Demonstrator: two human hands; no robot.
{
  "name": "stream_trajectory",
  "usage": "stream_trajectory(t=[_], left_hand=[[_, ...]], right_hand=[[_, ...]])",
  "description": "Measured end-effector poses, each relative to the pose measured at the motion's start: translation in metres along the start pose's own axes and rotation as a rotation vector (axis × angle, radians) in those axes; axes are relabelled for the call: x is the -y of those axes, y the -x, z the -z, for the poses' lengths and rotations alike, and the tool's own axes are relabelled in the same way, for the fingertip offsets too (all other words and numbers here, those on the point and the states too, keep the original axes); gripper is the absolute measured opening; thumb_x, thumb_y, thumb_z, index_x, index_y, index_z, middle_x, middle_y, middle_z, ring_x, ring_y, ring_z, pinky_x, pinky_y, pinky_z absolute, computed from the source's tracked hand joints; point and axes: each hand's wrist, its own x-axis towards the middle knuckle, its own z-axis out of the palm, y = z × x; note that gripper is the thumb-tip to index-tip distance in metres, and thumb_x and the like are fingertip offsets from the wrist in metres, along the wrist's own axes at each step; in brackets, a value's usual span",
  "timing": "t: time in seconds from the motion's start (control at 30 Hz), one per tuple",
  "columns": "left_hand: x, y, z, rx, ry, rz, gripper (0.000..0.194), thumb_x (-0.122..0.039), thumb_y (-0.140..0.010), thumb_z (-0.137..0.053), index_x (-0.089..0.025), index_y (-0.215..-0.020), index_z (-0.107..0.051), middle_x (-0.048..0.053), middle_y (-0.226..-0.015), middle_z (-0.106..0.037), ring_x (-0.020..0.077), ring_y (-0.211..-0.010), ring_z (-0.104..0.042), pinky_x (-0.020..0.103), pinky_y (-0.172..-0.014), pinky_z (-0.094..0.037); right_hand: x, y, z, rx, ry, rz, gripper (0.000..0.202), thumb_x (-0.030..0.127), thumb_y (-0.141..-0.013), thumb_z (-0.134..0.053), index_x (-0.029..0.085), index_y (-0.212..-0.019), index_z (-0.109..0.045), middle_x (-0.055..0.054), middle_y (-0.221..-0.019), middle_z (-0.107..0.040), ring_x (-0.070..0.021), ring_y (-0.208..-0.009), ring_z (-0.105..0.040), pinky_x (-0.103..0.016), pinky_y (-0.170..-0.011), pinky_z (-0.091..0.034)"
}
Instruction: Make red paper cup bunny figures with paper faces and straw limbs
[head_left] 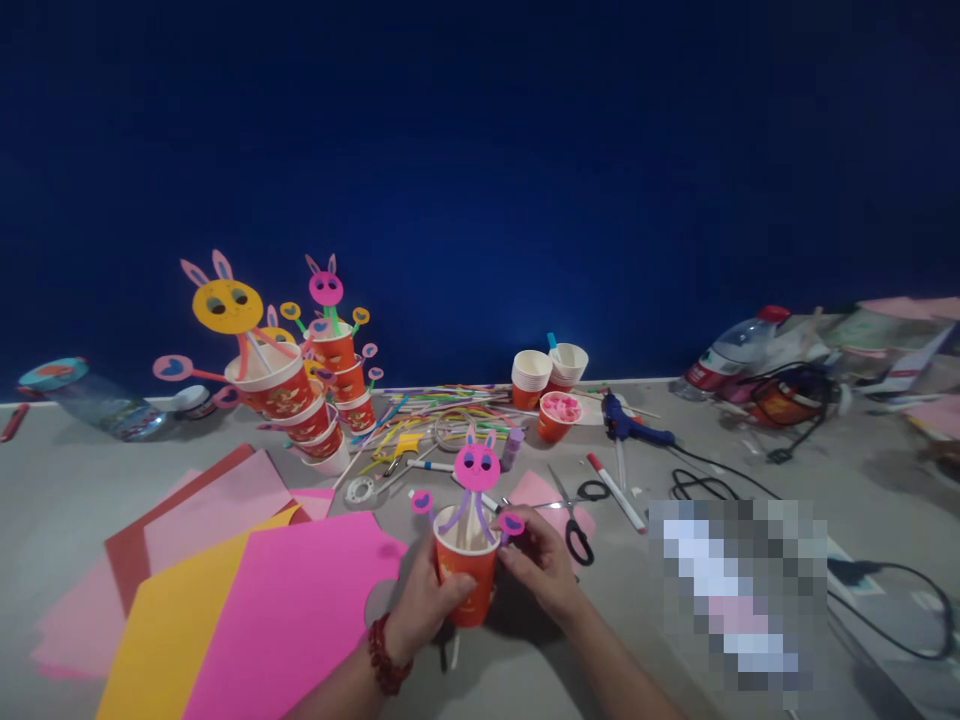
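Note:
An orange paper cup with a white rim stands upright, tilted slightly, with my left hand wrapped round its left side. A pink paper bunny head rises from it on purple pipe-cleaner-like strips. Another purple strip carries a pink paper oval with a dark heart on the left side. At the right side of the rim, the fingers of my right hand pinch a matching pink paper paw. Its strip is mostly hidden behind those fingers. A red bead bracelet circles my left wrist.
Pink paper sheets and other coloured sheets lie at left. Bunny cup stacks stand behind them. Scissors, a red-capped marker and a blue glue gun with its cord lie right. A bottle stands farther back.

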Motion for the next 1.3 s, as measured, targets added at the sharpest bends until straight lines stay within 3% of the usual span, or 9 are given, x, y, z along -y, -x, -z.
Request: stream_trajectory(t=[0.33, 0.53, 0.67, 0.77, 0.9, 1.03, 1.13, 1.3], left_hand=[[0.001, 0.001, 0.002, 0.032, 0.023, 0.004, 0.08, -0.065, -0.063, -0.082, -0.017, -0.122, -0.061, 0.011, -0.095, -0.075, 0.0253, -0.076, -0.07, 0.036, -0.069, -0.058], [0.007, 0.0, 0.003, 0.014, 0.071, -0.023, 0.076, -0.066, -0.066, -0.079, -0.016, -0.121, -0.065, 0.014, -0.113, -0.073, 0.0331, -0.106, -0.066, 0.047, -0.097, -0.052], [0.006, 0.001, 0.002, 0.027, 0.049, -0.007, 0.066, -0.058, -0.069, -0.08, -0.016, -0.117, -0.066, 0.015, -0.114, -0.072, 0.0334, -0.109, -0.066, 0.046, -0.098, -0.052], [0.003, 0.0, 0.0, -0.001, -0.01, -0.002, 0.07, -0.051, -0.064, -0.086, -0.016, -0.119, -0.064, 0.013, -0.112, -0.073, 0.0312, -0.102, -0.068, 0.042, -0.091, -0.055], [0.002, -0.003, -0.001, -0.04, -0.055, 0.003, 0.068, -0.056, -0.07, -0.081, -0.017, -0.123, -0.061, 0.012, -0.113, -0.072, 0.0274, -0.097, -0.067, 0.038, -0.086, -0.056], [0.0, -0.004, 0.001, 0.027, -0.074, 0.009, 0.074, -0.061, -0.067, -0.081, -0.017, -0.123, -0.059, 0.014, -0.12, -0.069, 0.0295, -0.104, -0.065, 0.04, -0.092, -0.054], [-0.004, -0.003, -0.001, 0.093, -0.057, 0.056, 0.086, -0.052, -0.057, -0.091, -0.018, -0.127, -0.056, 0.013, -0.123, -0.067, 0.0301, -0.106, -0.065, 0.043, -0.094, -0.054], [-0.01, -0.002, -0.007, 0.036, -0.129, 0.055, 0.072, -0.04, -0.063, -0.087, -0.019, -0.125, -0.057, 0.011, -0.119, -0.069, 0.0294, -0.106, -0.066, 0.043, -0.093, -0.055]], right_hand=[[-0.002, 0.003, 0.004, -0.024, 0.072, 0.027, 0.018, 0.04, -0.084, -0.075, 0.024, -0.093, -0.072, -0.003, -0.083, -0.064, -0.0185, -0.075, -0.061, -0.026, -0.067, -0.051], [-0.002, 0.003, 0.0, -0.016, 0.04, 0.012, 0.017, 0.038, -0.089, -0.07, 0.025, -0.101, -0.071, -0.002, -0.082, -0.064, -0.017, -0.067, -0.06, -0.025, -0.06, -0.052], [0.001, 0.003, -0.003, -0.037, 0.0, -0.032, 0.02, 0.037, -0.09, -0.07, 0.026, -0.107, -0.067, 0.0, -0.081, -0.061, -0.0153, -0.066, -0.057, -0.023, -0.058, -0.05], [0.002, 0.001, -0.004, -0.066, 0.0, -0.067, 0.027, 0.041, -0.089, -0.069, 0.027, -0.112, -0.064, 0.0, -0.084, -0.061, -0.015, -0.067, -0.055, -0.022, -0.057, -0.049], [-0.003, -0.002, -0.004, -0.066, 0.072, -0.09, 0.041, 0.048, -0.085, -0.073, 0.025, -0.119, -0.066, -0.004, -0.092, -0.066, -0.0196, -0.078, -0.062, -0.029, -0.072, -0.055], [-0.01, -0.003, -0.004, -0.054, 0.076, -0.114, 0.05, 0.053, -0.082, -0.075, 0.023, -0.122, -0.067, -0.01, -0.108, -0.072, -0.0275, -0.099, -0.067, -0.038, -0.089, -0.055], [-0.01, -0.004, -0.003, -0.065, 0.044, -0.102, 0.046, 0.053, -0.085, -0.073, 0.026, -0.122, -0.068, -0.011, -0.123, -0.07, -0.0297, -0.112, -0.066, -0.042, -0.098, -0.053], [-0.014, -0.004, -0.003, -0.063, 0.048, -0.09, 0.045, 0.053, -0.086, -0.071, 0.027, -0.123, -0.068, -0.011, -0.123, -0.071, -0.0308, -0.115, -0.066, -0.044, -0.1, -0.052]])
